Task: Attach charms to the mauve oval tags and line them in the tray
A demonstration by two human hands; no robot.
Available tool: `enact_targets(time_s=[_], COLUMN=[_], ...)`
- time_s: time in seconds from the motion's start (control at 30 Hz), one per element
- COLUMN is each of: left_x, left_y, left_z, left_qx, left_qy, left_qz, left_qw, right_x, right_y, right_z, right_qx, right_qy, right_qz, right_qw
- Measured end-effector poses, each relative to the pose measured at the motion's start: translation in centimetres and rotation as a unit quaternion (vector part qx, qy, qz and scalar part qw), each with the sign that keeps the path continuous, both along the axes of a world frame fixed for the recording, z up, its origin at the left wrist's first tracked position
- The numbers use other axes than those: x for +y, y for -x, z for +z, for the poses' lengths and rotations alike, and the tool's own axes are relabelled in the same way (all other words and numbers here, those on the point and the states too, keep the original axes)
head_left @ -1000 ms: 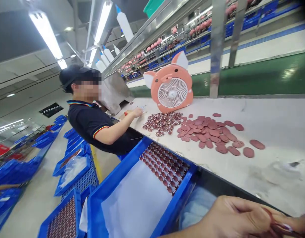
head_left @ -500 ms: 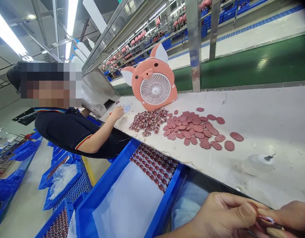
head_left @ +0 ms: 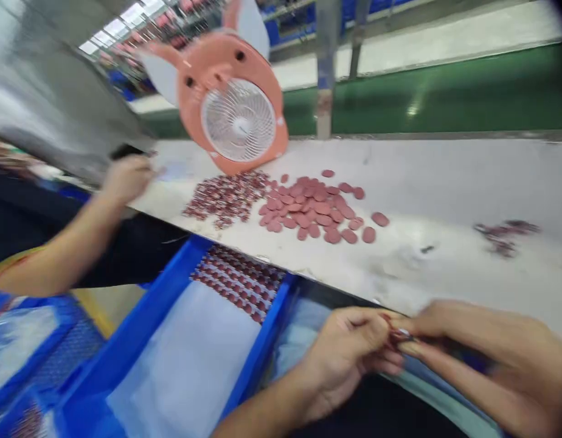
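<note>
My left hand (head_left: 345, 356) and my right hand (head_left: 486, 359) meet above my lap, just in front of the table edge. Between their fingertips is a small dark red part with a shiny metal piece (head_left: 398, 333), gripped from both sides and mostly covered by the fingers. Past the hands, a whitish bottle with a dark tip (head_left: 409, 258) lies blurred on the white table (head_left: 449, 182). Further right sits a small cluster of dark red and metal parts (head_left: 506, 234). Flat reddish oval pieces (head_left: 317, 210) form a loose pile at the middle.
Beside the ovals lies a heap of small red-and-metal parts (head_left: 228, 194), below a pig-shaped fan (head_left: 239, 115). A blue crate (head_left: 105, 365) holds rows of red parts (head_left: 239, 280) and white sheets (head_left: 194, 347). Another person's hand (head_left: 128, 179) reaches over the table at left.
The view has swung right and down, blurring the picture. Both hands now show more fully, still holding the small part. The cluster at right has come into view; the other person's head has left it.
</note>
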State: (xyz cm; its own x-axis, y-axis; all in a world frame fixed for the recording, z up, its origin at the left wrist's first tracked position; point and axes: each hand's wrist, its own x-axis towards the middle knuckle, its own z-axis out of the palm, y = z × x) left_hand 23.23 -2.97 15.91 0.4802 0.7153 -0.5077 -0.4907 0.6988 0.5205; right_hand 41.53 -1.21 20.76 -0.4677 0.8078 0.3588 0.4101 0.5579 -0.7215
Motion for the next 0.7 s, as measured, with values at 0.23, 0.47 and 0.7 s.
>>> enact_targets(time_s=[0.23,0.47,0.7], left_x=[0.8,0.7,0.6], left_y=[0.7,0.9,1.6], left_z=[1.1,1.3,0.4], left_qx=[-0.014,-0.040,-0.126], left_qy=[0.034,0.014,0.030], left_qz=[-0.021,-0.036,-0.049], left_qw=[0.999,0.998,0.990], right_x=[0.1,-0.1,-0.9], right_y=[0.3,0.6,0.4], right_z=[2.3,3.1,4.1], right_qx=[-0.041,-0.034,-0.067], right_qy=[0.148,0.128,0.132], right_qz=[0.004,0.007,0.001], right_qw=[0.988,0.991,0.989])
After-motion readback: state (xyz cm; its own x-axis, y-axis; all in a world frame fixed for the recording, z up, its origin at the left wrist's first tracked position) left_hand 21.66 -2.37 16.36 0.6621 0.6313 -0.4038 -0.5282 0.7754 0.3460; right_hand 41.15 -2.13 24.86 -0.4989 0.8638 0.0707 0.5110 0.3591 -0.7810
